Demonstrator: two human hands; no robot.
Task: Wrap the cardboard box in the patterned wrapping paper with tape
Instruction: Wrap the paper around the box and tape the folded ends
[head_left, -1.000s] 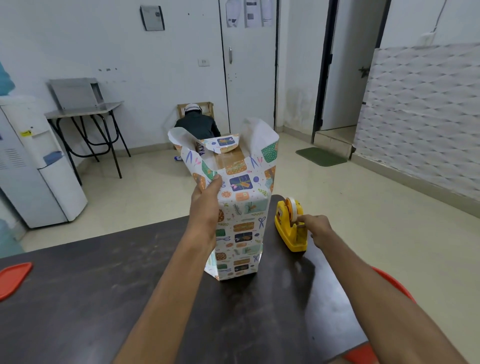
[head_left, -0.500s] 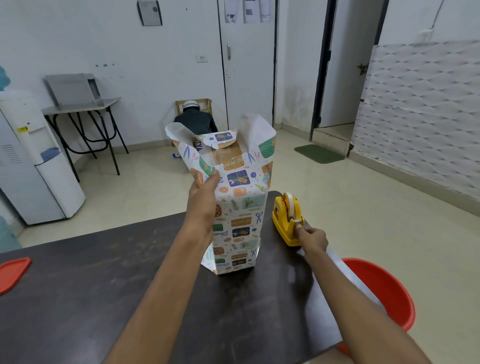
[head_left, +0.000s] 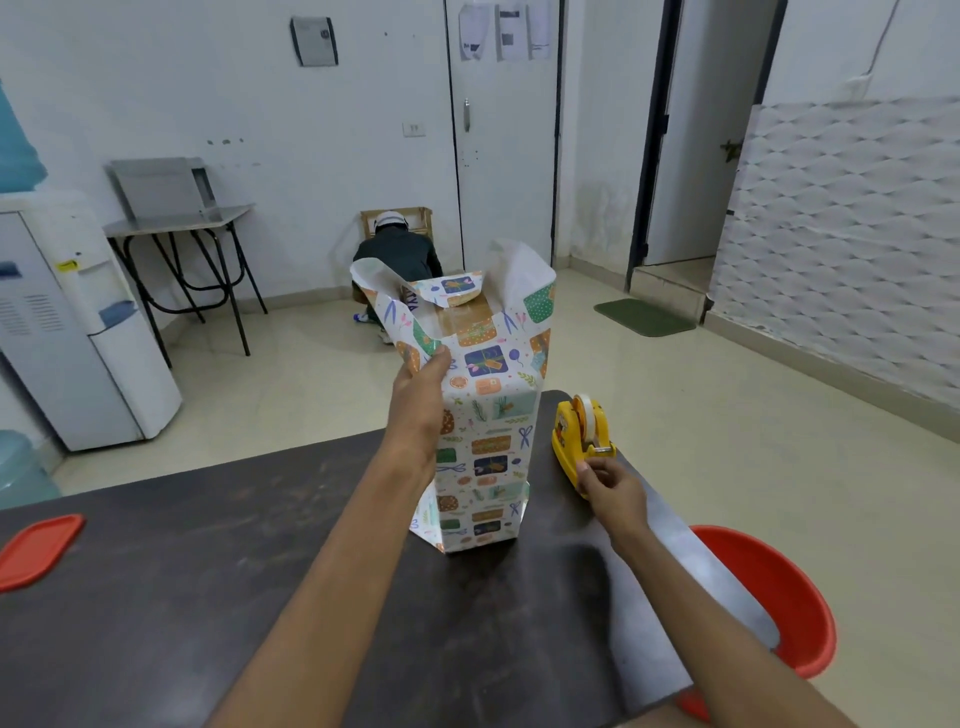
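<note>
Left grip (head_left: 418, 400) clasps tall patterned-paper-wrapped cardboard box (head_left: 485, 441), upright on dark bench (head_left: 208, 571); right grip (head_left: 608, 480) pinches clear tape (head_left: 586, 409) at yellow plastic dispenser (head_left: 571, 441). Risk: tugged dispenser may slide, untaped top flaps may spring open

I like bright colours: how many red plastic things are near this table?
2. A flat red lid lies at the left end of the table; a red tub sits beyond its right edge, partly hidden by it. More may be out of view.
</note>
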